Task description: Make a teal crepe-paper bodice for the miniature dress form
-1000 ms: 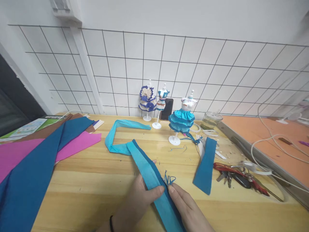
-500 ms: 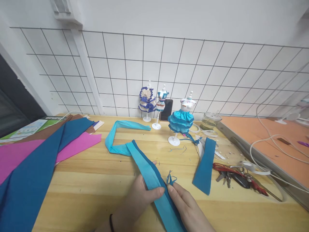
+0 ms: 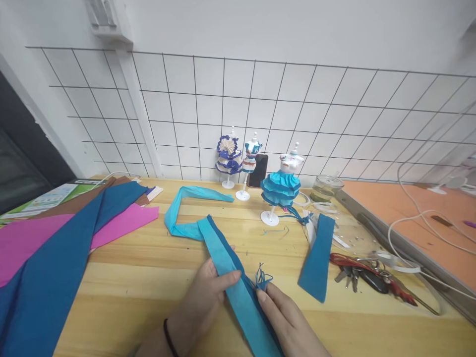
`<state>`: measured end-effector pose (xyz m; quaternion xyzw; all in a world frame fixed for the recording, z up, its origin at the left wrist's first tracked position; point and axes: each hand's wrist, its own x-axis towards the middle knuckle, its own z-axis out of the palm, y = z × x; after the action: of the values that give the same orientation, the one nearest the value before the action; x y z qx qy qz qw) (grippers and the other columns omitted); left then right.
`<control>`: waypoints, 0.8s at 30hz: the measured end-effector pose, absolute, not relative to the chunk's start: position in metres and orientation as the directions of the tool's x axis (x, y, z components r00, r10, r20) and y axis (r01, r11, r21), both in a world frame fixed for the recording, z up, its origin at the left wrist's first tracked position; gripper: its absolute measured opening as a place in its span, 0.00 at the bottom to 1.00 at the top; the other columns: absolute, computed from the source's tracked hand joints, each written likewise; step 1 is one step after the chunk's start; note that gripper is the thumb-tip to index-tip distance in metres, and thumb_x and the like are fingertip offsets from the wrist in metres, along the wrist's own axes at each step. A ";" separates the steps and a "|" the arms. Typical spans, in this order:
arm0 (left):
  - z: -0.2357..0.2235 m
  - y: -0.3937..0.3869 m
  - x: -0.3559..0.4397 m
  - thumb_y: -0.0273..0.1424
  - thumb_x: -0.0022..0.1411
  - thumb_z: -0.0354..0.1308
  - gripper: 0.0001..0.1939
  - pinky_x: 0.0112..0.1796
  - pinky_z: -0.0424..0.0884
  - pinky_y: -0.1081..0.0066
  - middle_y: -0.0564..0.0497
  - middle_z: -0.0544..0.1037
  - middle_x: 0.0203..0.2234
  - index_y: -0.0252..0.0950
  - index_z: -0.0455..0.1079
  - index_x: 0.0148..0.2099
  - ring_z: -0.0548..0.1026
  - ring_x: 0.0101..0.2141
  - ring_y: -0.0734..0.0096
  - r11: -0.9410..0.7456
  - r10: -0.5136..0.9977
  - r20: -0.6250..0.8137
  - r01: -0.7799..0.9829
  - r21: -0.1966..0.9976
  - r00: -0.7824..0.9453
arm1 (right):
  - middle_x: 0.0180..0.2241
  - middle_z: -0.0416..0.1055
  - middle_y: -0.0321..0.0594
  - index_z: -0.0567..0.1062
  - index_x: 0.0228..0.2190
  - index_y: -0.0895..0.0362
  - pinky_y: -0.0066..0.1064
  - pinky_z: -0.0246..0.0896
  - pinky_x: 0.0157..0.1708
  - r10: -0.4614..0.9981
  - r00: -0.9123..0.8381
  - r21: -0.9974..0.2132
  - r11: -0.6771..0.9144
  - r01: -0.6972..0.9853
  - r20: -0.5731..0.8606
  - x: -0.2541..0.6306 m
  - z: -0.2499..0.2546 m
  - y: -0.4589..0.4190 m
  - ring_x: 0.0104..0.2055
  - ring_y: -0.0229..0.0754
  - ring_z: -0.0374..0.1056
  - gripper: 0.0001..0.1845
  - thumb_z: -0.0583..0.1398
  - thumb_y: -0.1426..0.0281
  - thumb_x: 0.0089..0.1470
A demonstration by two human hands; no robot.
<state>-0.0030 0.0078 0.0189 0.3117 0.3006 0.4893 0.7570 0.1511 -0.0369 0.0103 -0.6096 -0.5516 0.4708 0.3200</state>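
Gripping a long, flat, light-blue papery strip edged in dark blue (image 3: 245,312) between the thumb and fingers of the left hand (image 3: 206,292), pinched a tuft of thin dark-blue shreds (image 3: 263,282) beside its dark edge with the right hand (image 3: 284,317). Held the strip aslant over the front middle of the pale wood-grained tabletop (image 3: 130,297), near a crumpled light-blue band bent like a hook (image 3: 173,213). Saw, beyond the hands, a white miniature dress form with a tiered turquoise skirt (image 3: 280,188), and farther back a slim white form with a turquoise top (image 3: 252,151) and another in purple-and-cream pleated ruffles (image 3: 228,161). Noted to the right a flared dark-blue paper piece (image 3: 318,263), a bunch of metal keys with a red strap (image 3: 351,277) and a clear glass jar (image 3: 327,191). Saw broad dark-blue (image 3: 48,277) and bright-pink (image 3: 126,225) sheets overlapping at left.

Lost the strip's near end below the bottom edge, and most of the left fingers underneath it. Saw a black phone (image 3: 259,171) only partly, behind the slim form. Could not make out the jar's contents, nor tell whether the band and strip joined.
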 end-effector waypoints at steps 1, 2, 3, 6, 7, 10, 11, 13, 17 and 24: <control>0.019 0.008 -0.003 0.24 0.46 0.64 0.20 0.40 0.69 0.63 0.44 0.77 0.39 0.33 0.69 0.44 0.74 0.41 0.56 0.325 0.930 -0.153 -0.557 0.765 0.333 | 0.47 0.69 0.47 0.73 0.38 0.57 0.35 0.51 0.53 0.966 -0.032 -0.907 -0.229 0.354 -0.257 0.153 0.010 -0.037 0.54 0.51 0.57 0.24 0.53 0.52 0.49; 0.019 0.009 -0.003 0.24 0.45 0.65 0.20 0.42 0.68 0.62 0.44 0.77 0.39 0.33 0.69 0.44 0.73 0.42 0.56 0.326 0.933 -0.163 -0.559 0.763 0.321 | 0.51 0.65 0.48 0.71 0.42 0.59 0.36 0.47 0.55 0.954 -0.010 -0.900 -0.280 0.333 -0.300 0.154 0.009 -0.037 0.56 0.51 0.54 0.28 0.54 0.51 0.47; 0.019 0.009 -0.004 0.24 0.44 0.65 0.21 0.43 0.67 0.61 0.44 0.77 0.40 0.33 0.68 0.44 0.73 0.43 0.56 0.328 0.935 -0.177 -0.562 0.760 0.308 | 0.54 0.61 0.49 0.69 0.46 0.61 0.37 0.44 0.57 0.939 0.010 -0.891 -0.331 0.310 -0.345 0.155 0.008 -0.037 0.57 0.51 0.52 0.32 0.55 0.51 0.46; 0.017 0.010 -0.003 0.24 0.42 0.67 0.27 0.44 0.66 0.60 0.44 0.76 0.41 0.35 0.65 0.47 0.72 0.44 0.56 0.340 0.936 -0.217 -0.561 0.755 0.276 | 0.56 0.57 0.50 0.64 0.51 0.65 0.38 0.39 0.59 0.906 0.026 -0.881 -0.416 0.225 -0.422 0.155 0.006 -0.034 0.59 0.50 0.48 0.39 0.55 0.50 0.44; 0.015 0.011 -0.003 0.24 0.42 0.67 0.29 0.44 0.66 0.60 0.44 0.76 0.42 0.35 0.63 0.48 0.71 0.44 0.55 0.341 0.936 -0.220 -0.559 0.756 0.274 | 0.56 0.57 0.50 0.65 0.50 0.66 0.38 0.38 0.59 0.907 0.025 -0.887 -0.417 0.200 -0.420 0.155 0.007 -0.033 0.59 0.50 0.48 0.39 0.55 0.50 0.44; 0.007 0.010 0.000 0.24 0.41 0.67 0.32 0.45 0.66 0.59 0.42 0.75 0.43 0.35 0.61 0.50 0.71 0.44 0.55 0.338 0.935 -0.209 -0.537 0.773 0.288 | 0.55 0.58 0.50 0.66 0.49 0.65 0.37 0.38 0.59 0.905 0.027 -0.892 -0.422 0.160 -0.424 0.153 0.007 -0.032 0.59 0.50 0.49 0.38 0.56 0.51 0.43; 0.004 0.009 0.001 0.25 0.41 0.68 0.32 0.45 0.65 0.59 0.42 0.75 0.43 0.34 0.62 0.50 0.71 0.45 0.54 0.333 0.934 -0.197 -0.531 0.779 0.297 | 0.55 0.59 0.50 0.66 0.49 0.65 0.37 0.38 0.58 0.902 0.034 -0.890 -0.431 0.150 -0.431 0.152 0.007 -0.033 0.59 0.50 0.49 0.39 0.57 0.51 0.42; 0.000 0.007 0.003 0.26 0.40 0.68 0.32 0.45 0.65 0.58 0.42 0.75 0.42 0.34 0.63 0.49 0.71 0.44 0.54 0.318 0.936 -0.175 -0.522 0.792 0.306 | 0.55 0.59 0.49 0.67 0.48 0.64 0.37 0.40 0.58 0.897 0.069 -0.889 -0.442 0.122 -0.437 0.149 0.006 -0.035 0.59 0.51 0.49 0.37 0.58 0.51 0.41; 0.002 0.005 0.003 0.27 0.41 0.68 0.31 0.45 0.65 0.58 0.43 0.76 0.40 0.34 0.65 0.49 0.72 0.43 0.54 0.287 0.949 -0.167 -0.518 0.806 0.267 | 0.45 0.70 0.45 0.71 0.39 0.59 0.35 0.56 0.47 0.905 0.112 -0.911 -0.413 -0.006 -0.411 0.146 0.009 -0.033 0.49 0.49 0.62 0.28 0.59 0.52 0.42; 0.010 0.009 -0.001 0.26 0.41 0.68 0.29 0.48 0.63 0.58 0.43 0.76 0.42 0.34 0.67 0.48 0.71 0.46 0.55 0.292 0.951 -0.161 -0.588 0.755 0.265 | 0.15 0.54 0.27 0.64 0.22 0.58 0.23 0.41 0.14 0.971 -0.005 -0.971 -0.237 -0.043 -0.237 0.168 0.023 -0.012 0.14 0.29 0.47 0.20 0.53 0.54 0.51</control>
<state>-0.0010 0.0091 0.0103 0.2903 0.3128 0.5195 0.7403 0.1682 -0.0117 0.0229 -0.5452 -0.4258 0.5669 0.4473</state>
